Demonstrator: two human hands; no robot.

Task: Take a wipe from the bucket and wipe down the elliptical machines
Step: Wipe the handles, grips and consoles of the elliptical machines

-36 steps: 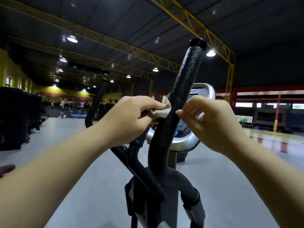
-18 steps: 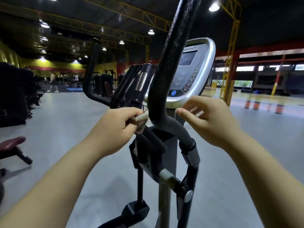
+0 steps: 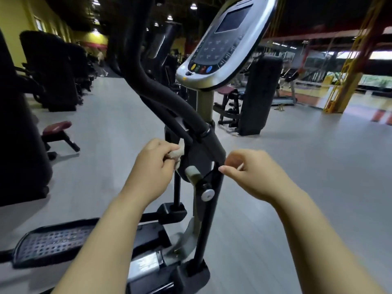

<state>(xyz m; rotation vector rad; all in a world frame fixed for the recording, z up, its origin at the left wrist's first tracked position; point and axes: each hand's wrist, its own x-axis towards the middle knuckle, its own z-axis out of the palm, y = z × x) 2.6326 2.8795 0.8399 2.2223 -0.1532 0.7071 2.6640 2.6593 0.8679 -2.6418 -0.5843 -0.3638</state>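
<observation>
An elliptical machine stands right in front of me, with a black handlebar arm, a silver console above and a foot pedal at lower left. My left hand is closed on a crumpled whitish wipe and presses it against the left side of the arm, just below its joint collar. My right hand is at the right side of the same arm, fingers pinched together; a thin pale sliver shows between them, and I cannot tell whether it is part of the wipe. No bucket is in view.
A dark red bench stands on the grey floor at left, behind it a row of black machines. Another bench and a black weight machine stand behind the console. A yellow steel column rises at far right.
Both hands have slid down the handlebar arm from near its top to below the joint collar. My view has tipped downward, so the pedal and base now show.
</observation>
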